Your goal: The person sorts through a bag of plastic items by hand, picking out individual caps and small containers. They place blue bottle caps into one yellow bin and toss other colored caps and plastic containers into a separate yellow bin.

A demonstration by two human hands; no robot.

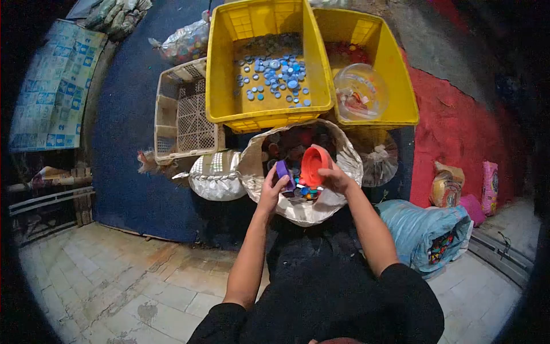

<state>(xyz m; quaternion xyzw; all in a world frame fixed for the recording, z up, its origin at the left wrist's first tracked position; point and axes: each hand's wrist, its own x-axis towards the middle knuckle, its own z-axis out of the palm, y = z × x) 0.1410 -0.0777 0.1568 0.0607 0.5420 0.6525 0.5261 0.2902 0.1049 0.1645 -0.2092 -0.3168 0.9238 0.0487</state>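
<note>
Over the mouth of a white woven sack [252,163], both of my hands hold plastic pieces. My left hand [271,189] grips a purple cap [285,175] between thumb and fingers. In my right hand [338,176] is a larger orange-red lid [312,165], tilted so its hollow side shows. The two pieces are apart from each other. Below them, inside the sack, lie many small coloured bottle caps [308,190]. The far inside of the sack is dark, and its contents there are hard to make out.
Behind the sack stands a yellow crate [327,74] with blue caps [281,74]. Right of it, another yellow crate [404,86] holds a clear round tub [375,86]. A pale perforated crate [163,123] is at left. A light-blue sack [412,223] of coloured pieces lies at right.
</note>
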